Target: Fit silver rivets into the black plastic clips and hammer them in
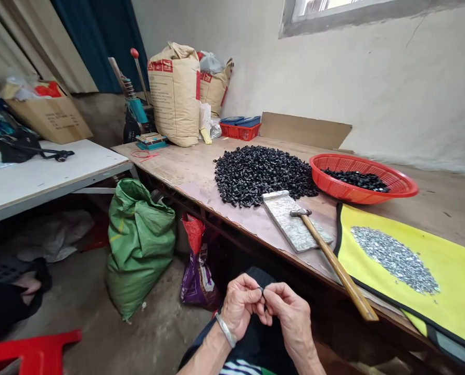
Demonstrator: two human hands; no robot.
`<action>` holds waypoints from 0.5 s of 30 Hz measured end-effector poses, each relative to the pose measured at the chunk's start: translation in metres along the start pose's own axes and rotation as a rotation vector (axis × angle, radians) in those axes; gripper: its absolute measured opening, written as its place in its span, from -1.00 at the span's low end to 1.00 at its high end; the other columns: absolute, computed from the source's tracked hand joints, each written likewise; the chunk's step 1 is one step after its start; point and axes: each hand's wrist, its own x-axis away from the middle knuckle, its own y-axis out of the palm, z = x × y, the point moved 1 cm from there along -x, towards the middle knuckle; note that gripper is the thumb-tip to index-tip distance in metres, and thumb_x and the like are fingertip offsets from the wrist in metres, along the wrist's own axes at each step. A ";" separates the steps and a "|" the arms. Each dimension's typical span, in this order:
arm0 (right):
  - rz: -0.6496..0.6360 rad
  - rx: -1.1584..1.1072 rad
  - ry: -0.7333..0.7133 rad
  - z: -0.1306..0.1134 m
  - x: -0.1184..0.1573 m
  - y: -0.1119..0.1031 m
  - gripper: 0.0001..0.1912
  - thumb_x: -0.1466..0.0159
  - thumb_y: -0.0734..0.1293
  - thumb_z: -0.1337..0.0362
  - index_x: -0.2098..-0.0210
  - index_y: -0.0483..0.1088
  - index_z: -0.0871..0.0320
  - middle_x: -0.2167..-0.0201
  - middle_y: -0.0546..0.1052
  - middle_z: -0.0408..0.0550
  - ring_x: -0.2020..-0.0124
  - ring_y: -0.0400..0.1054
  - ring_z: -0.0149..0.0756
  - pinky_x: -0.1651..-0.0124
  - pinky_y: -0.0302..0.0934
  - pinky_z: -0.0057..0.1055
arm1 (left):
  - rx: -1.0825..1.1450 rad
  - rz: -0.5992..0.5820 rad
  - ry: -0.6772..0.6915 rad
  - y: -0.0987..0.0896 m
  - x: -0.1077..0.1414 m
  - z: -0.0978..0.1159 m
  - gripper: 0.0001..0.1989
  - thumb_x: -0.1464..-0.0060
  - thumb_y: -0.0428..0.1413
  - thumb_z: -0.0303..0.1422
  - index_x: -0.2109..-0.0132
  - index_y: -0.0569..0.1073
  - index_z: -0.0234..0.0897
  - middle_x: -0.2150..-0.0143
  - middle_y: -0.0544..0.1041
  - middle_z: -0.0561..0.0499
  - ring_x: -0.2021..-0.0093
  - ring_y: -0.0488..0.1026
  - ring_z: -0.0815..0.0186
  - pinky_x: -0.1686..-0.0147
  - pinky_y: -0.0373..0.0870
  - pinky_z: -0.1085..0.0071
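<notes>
The left hand [238,307] and right hand [290,319] pinch a small black piece [261,290] between thumbs and forefingers, fingertips close together, above the lap [255,338], well apart from the black heap [261,175] on the surface [170,166].

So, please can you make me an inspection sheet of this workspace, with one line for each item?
surface: worn wooden workbench, top scuffed.
job's things: small black piece pinched between the hands; heap of black pieces; red plastic basket holding more; hammer with its head over a metal plate; silvery bits on a yellow mat.
clutter: paper sacks and red crate at the far end; green sack beside the bench.
grippers: left hand, wearing a bangle, and right hand both pinch the piece.
cables: black cord on a white table.
surroundings: plastered wall, window, concrete floor.
</notes>
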 end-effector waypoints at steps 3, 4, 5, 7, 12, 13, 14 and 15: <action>-0.028 0.033 -0.044 -0.001 0.001 0.003 -0.69 0.05 0.46 0.10 0.58 0.37 0.21 0.76 0.36 -0.20 0.78 0.18 -0.47 0.72 0.07 -0.53 | 0.029 0.009 -0.011 0.003 0.002 0.001 -0.84 0.17 0.19 -0.47 0.46 0.32 -0.33 0.72 0.43 0.02 0.77 0.34 0.29 0.79 0.30 0.43; -0.042 0.050 -0.070 -0.001 0.000 0.003 -0.70 0.04 0.45 0.09 0.57 0.38 0.20 0.74 0.37 -0.19 0.76 0.19 -0.46 0.71 0.09 -0.52 | 0.039 0.015 -0.011 0.003 0.003 0.002 -0.85 0.17 0.18 -0.47 0.47 0.31 -0.32 0.73 0.42 0.02 0.77 0.34 0.29 0.80 0.29 0.44; -0.055 0.070 -0.101 -0.001 0.000 0.003 -0.70 0.02 0.44 0.08 0.55 0.38 0.19 0.73 0.38 -0.18 0.75 0.20 -0.45 0.70 0.11 -0.52 | 0.047 0.018 -0.010 0.004 0.003 0.003 -0.86 0.17 0.17 -0.48 0.47 0.31 -0.32 0.74 0.41 0.02 0.77 0.34 0.29 0.80 0.28 0.46; -0.090 0.124 -0.163 -0.001 0.000 0.003 -0.74 -0.03 0.41 0.08 0.52 0.39 0.16 0.70 0.39 -0.18 0.72 0.22 -0.43 0.68 0.14 -0.50 | 0.061 0.020 -0.009 0.005 0.004 0.004 -0.87 0.16 0.15 -0.49 0.48 0.30 -0.31 0.76 0.40 0.02 0.77 0.34 0.29 0.80 0.26 0.48; -0.172 0.363 -0.349 -0.006 0.003 -0.001 -0.81 -0.14 0.34 0.14 0.50 0.43 0.12 0.60 0.38 -0.14 0.65 0.25 -0.41 0.58 0.19 -0.47 | 0.110 0.051 -0.022 0.005 0.005 0.003 -0.87 0.17 0.15 -0.48 0.50 0.30 -0.31 0.75 0.39 0.04 0.79 0.31 0.34 0.80 0.26 0.50; -0.178 0.413 -0.398 -0.008 0.003 -0.002 -0.82 -0.14 0.34 0.15 0.50 0.44 0.11 0.57 0.40 -0.11 0.62 0.27 -0.39 0.55 0.20 -0.47 | 0.119 0.066 -0.024 0.005 0.004 0.002 -0.87 0.19 0.15 -0.49 0.51 0.30 -0.31 0.75 0.38 0.05 0.79 0.29 0.36 0.82 0.25 0.50; -0.184 0.455 -0.445 -0.009 0.003 -0.003 -0.82 -0.13 0.34 0.15 0.50 0.45 0.11 0.55 0.41 -0.09 0.59 0.29 -0.37 0.52 0.22 -0.47 | 0.127 0.081 -0.026 0.005 0.004 0.001 -0.86 0.21 0.15 -0.49 0.52 0.30 -0.31 0.75 0.38 0.05 0.79 0.28 0.37 0.83 0.24 0.51; -0.188 0.489 -0.491 -0.009 0.002 -0.004 -0.82 -0.12 0.34 0.15 0.51 0.46 0.10 0.53 0.42 -0.06 0.56 0.31 -0.35 0.48 0.23 -0.47 | 0.135 0.097 -0.028 0.004 0.004 0.000 -0.86 0.22 0.15 -0.49 0.54 0.29 -0.31 0.74 0.38 0.05 0.79 0.27 0.38 0.85 0.23 0.52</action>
